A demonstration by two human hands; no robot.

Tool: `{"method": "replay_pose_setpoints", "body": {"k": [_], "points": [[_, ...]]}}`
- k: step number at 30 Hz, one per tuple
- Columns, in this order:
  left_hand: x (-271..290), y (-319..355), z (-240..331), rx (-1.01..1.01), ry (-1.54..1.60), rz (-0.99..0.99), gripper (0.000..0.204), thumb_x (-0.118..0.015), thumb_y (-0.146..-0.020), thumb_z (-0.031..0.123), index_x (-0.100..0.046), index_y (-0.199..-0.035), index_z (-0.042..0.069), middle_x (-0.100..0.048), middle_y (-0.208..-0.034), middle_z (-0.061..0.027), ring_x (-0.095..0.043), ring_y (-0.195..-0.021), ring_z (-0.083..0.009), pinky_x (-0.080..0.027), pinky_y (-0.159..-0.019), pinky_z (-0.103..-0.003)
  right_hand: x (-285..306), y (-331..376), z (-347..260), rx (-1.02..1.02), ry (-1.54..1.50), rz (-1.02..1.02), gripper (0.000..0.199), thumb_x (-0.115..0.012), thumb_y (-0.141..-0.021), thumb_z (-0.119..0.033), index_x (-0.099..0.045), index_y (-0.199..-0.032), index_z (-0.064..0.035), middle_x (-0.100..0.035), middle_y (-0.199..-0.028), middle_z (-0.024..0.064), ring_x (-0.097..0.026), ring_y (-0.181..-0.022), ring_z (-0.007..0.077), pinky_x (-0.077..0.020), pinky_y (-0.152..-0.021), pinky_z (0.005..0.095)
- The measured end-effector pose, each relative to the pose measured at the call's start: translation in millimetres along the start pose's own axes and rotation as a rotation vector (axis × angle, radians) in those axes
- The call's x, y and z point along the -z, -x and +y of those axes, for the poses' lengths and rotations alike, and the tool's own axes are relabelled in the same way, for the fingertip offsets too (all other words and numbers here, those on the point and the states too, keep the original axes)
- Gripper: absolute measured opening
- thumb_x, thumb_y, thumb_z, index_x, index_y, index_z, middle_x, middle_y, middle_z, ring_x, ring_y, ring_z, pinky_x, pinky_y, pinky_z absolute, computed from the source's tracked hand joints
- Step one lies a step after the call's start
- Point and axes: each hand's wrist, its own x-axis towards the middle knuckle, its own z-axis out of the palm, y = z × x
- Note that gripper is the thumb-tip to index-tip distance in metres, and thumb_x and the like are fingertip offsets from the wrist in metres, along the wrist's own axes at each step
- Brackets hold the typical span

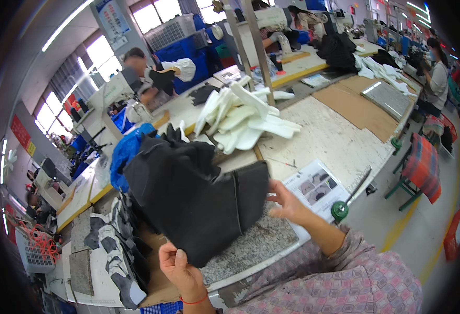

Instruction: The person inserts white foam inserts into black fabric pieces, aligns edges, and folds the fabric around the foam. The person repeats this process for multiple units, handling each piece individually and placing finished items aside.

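A black fabric piece (188, 204) with a stitched seam near its right end is spread out in front of me, tilted above the bench. My left hand (180, 269) pinches its lower edge between thumb and fingers. At the right edge is my right hand (290, 204), its fingers curved and the thumb apart from them. The fingertips come up to the fabric's edge; whether they touch it I cannot tell. Behind the fabric lies a blue plastic bag (117, 165). A pile of white padded pieces (245, 118) is just beyond.
A row of black, grey and white shoe uppers (115, 251) lies at the left. A stone slab (261, 243) and a printed sheet (319, 191) are on the bench. Brown cardboard (350, 107) covers its far right. A stool with a plaid cover (421, 167) stands right. Other people work at sewing machines.
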Motion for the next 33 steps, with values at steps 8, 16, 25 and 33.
{"method": "replay_pose_setpoints", "body": {"k": [8,16,25,33], "points": [[29.7,92.9,-52.6,0.707,0.18,0.273,0.045,-0.051,-0.096,0.029,-0.045,-0.13,0.0,-0.05,-0.13,-0.0164,-0.047,-0.12,-0.0262,-0.037,-0.104,-0.045,-5.6,-33.8,-16.2,0.072,0.496,-0.245,0.043,-0.076,-0.077,-0.03,-0.06,-0.106,-0.003,-0.064,-0.074,0.0056,-0.063,-0.073,0.0187,-0.0475,-0.069,0.0285],[91.1,99.6,-87.3,1.037,-0.588,-0.368,0.045,-0.051,-0.096,0.04,-0.06,-0.066,0.007,-0.056,-0.052,-0.0023,-0.053,-0.046,-0.0093,-0.04,-0.045,-0.022,15.4,-142.4,17.7,0.601,1.035,0.413,0.035,-0.073,-0.072,-0.022,-0.063,-0.103,-0.0088,-0.053,-0.121,0.0136,-0.05,-0.111,0.0326,-0.0371,-0.095,0.0453],[58.1,82.0,-37.3,0.702,-0.706,-0.825,0.042,-0.049,-0.096,0.038,-0.068,-0.084,0.002,-0.062,-0.068,-0.0026,-0.056,-0.06,-0.0097,-0.044,-0.052,-0.024,104.8,-263.8,-8.3,0.533,1.334,0.762,0.015,-0.065,-0.073,-0.01,-0.068,-0.088,-0.0097,-0.059,-0.097,0.0068,-0.055,-0.098,0.0268,-0.0425,-0.082,0.0433],[41.3,67.1,-28.0,0.734,-0.521,-0.76,0.03,-0.054,-0.095,0.028,-0.067,-0.101,0.001,-0.067,-0.085,-0.0034,-0.06,-0.073,-0.0093,-0.048,-0.061,-0.023,75.6,-196.0,-133.2,0.608,0.977,0.939,0.012,-0.065,-0.081,-0.015,-0.068,-0.085,-0.0041,-0.061,-0.088,0.0097,-0.06,-0.083,0.0292,-0.0466,-0.073,0.0403]]}}
